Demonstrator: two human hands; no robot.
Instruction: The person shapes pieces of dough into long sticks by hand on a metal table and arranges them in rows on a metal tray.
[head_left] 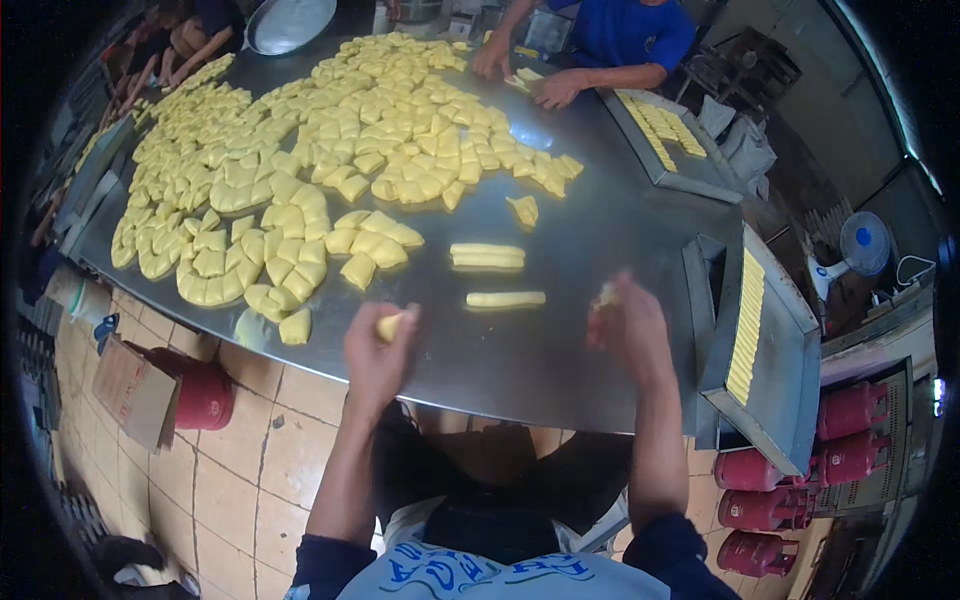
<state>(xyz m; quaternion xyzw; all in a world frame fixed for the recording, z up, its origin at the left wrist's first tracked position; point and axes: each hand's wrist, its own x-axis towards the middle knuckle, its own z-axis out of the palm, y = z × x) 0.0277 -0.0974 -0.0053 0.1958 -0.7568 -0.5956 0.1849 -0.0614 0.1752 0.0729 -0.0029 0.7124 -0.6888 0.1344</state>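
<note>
My left hand (374, 350) is closed around a small piece of yellow dough (389, 326), just above the near edge of the metal table. Farther right, my right hand (634, 330) is blurred by motion; its fingers curl over a bit of pale yellow dough (607, 294), mostly hidden. Between the hands, one rolled dough stick (506, 299) lies crosswise on the steel. A little beyond it, two more dough sticks (487, 256) rest side by side. Left of these spreads a large heap of cut dough pieces (390, 130), and a loose scrap of dough (523, 209) sits apart.
A tray (790, 370) with a row of dough sticks stands at the table's right edge, another tray (690, 180) behind it. Across the table, a co-worker in blue (635, 40) handles dough. Red gas cylinders (765, 508), a fan (860, 245) and a cardboard box (135, 390) surround the table.
</note>
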